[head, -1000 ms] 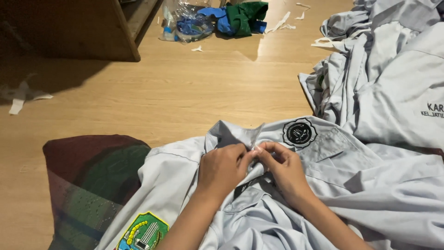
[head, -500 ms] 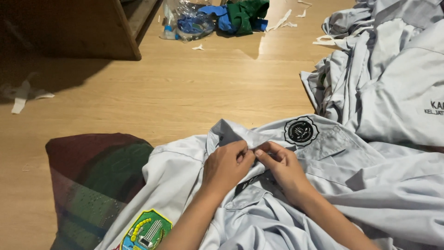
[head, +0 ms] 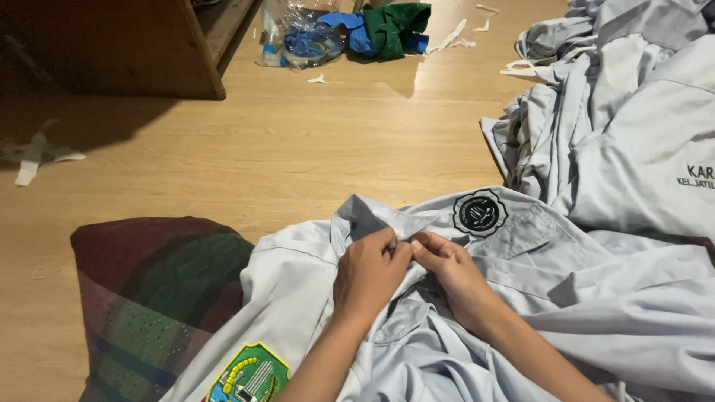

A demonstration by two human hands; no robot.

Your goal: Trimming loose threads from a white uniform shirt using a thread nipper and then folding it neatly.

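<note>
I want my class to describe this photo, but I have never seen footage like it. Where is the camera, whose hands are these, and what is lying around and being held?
There is no machine here. The camera sits on a person's head and looks down, so the two bare hands are that person's own. The left hand and right hand meet at the collar of a light grey shirt, pinching the cloth there. The shirt bears a round black badge and a green and yellow patch. It lies across a dark red and green cloth on a wooden floor. More grey shirts are piled to the right. Farther off lie blue and green fabric, white scraps and wooden furniture.
</note>
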